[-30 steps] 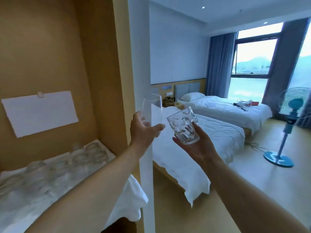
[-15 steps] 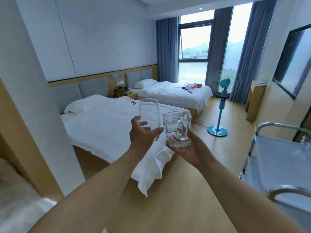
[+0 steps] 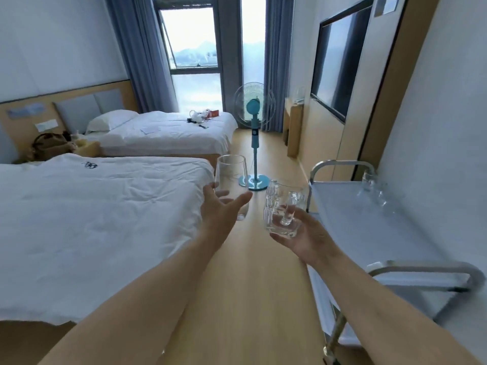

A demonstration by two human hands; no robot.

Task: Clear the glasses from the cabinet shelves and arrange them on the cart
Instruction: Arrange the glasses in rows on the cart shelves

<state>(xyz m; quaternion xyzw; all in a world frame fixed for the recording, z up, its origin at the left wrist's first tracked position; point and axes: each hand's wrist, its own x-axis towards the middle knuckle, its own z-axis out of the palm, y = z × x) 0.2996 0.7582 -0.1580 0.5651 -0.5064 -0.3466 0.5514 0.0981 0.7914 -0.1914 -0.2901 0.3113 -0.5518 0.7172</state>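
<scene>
Head view: left hand (image 3: 220, 214) grips tumbler (image 3: 232, 188); right hand (image 3: 307, 238) cradles mug (image 3: 283, 206).

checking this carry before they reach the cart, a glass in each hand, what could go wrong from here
1. The left hand holds the smooth tumbler low on its body with thumb and fingers spread; that loose grip could let it slip.
2. The tumbler and the ribbed mug in the right hand ride close together and could knock.
3. Glasses already stand at the cart's far end, so setting these down there could bump them.
</scene>
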